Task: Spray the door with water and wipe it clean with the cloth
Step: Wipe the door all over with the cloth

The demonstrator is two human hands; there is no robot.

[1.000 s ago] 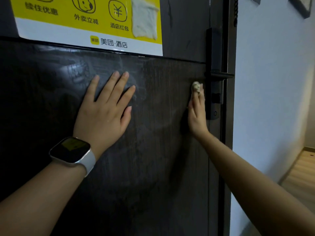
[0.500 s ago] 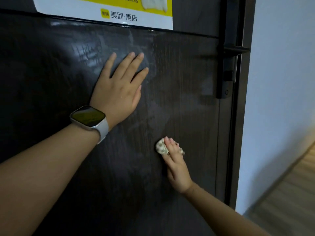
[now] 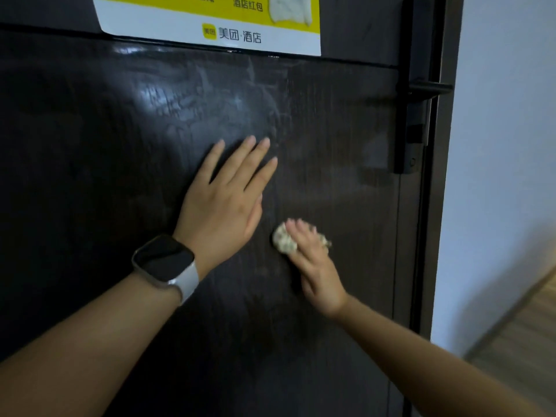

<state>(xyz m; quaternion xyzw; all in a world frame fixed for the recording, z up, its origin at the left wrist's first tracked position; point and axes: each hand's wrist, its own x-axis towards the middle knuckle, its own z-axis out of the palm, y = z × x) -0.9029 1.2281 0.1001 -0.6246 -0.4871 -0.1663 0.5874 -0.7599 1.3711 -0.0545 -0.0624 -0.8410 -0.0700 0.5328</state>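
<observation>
Pressing the wadded cloth (image 3: 284, 242) flat-fingered against the door (image 3: 90, 176), the right hand (image 3: 316, 266) works just right of and below the left hand (image 3: 224, 203). That one lies spread, palm on the panel, holding nothing.

dark brown door (image 3: 90, 176), speckled beige cloth (image 3: 283, 241)

Door (image 3: 90, 176) panel bare left of and below left hand (image 3: 221, 203). Left hand flat on panel, just beside right hand (image 3: 316, 266) with cloth (image 3: 282, 242) (narrow gap between). Lock (image 3: 410, 130) and handle (image 3: 427, 88) jut at right edge. Sticker (image 3: 168, 25) bounds top.
</observation>
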